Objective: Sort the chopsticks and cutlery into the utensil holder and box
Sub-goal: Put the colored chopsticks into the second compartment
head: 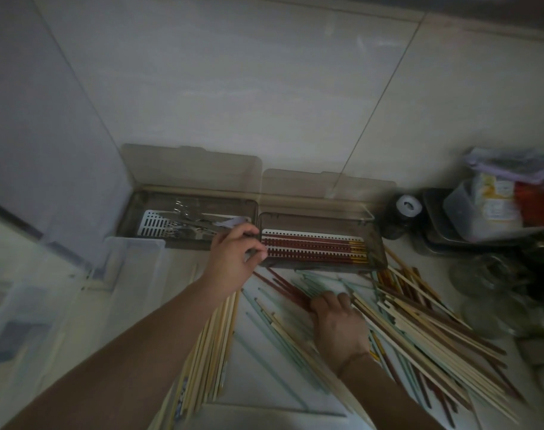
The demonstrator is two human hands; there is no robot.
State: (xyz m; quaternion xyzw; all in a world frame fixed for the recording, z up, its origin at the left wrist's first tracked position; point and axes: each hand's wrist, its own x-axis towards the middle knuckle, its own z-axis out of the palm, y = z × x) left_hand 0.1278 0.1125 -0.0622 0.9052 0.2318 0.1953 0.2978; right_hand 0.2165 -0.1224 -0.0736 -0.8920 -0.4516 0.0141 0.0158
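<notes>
Chopsticks (pixel 419 324) lie scattered across the counter (pixel 283 380) from 5 to 7 o'clock, below two open boxes: the left box (pixel 187 218) at 10 o'clock holds metal cutlery (pixel 187 217), the right box (pixel 321 240) at 12 holds about four red chopsticks (pixel 311 246) in a row. Your left hand (pixel 233 259) hovers at the right box's near-left corner, grip loosely curled, its contents unclear. Your right hand (pixel 338 321) presses flat on the loose red sticks (pixel 283 287). Gather those by colour, align their tips, then lay them parallel to the row. The loose pile is too tangled to count.
</notes>
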